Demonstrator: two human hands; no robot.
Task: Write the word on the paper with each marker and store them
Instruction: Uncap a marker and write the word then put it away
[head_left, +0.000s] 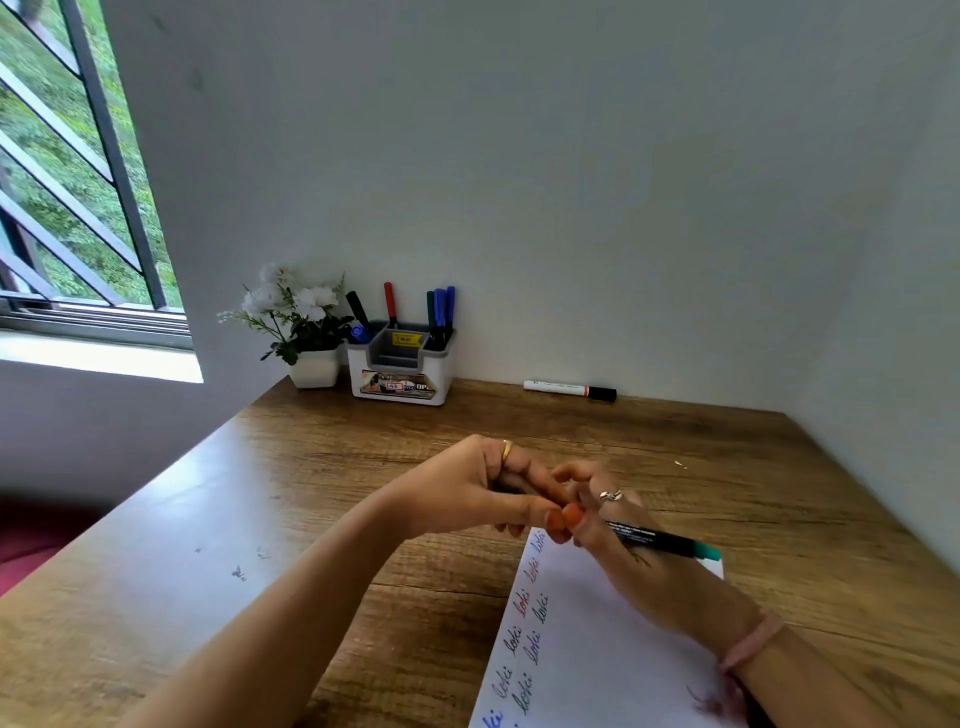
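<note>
Hands meet above the wooden table (363, 467), just past the top edge of the paper (597, 649); right hand (623, 551) has its fingers curled round the dark barrel of a green marker (670, 543), whose teal end points right, out over the sheet's far corner; left hand (483, 493) has fingers bent inward and thumb laid against the right thumb, pinching something at the marker's hidden end; what it pinches is covered by the fingers and I cannot tell what it is.

Paper lies at lower right under the right wrist; rows of the same short handwritten word run along its left side in blue, red and green ink.

Organizer (400, 369), white with a grey insert, stands against the wall at the table's far edge; upright in it are a black marker (357, 309), a red marker (389, 301) and a cluster of green and blue markers (440, 312) at its right side; a potted white flower (306, 332) sits just beside it on the left.

White marker (569, 389) with a black cap lies flat along the wall, well apart from the organizer on its right.
</note>
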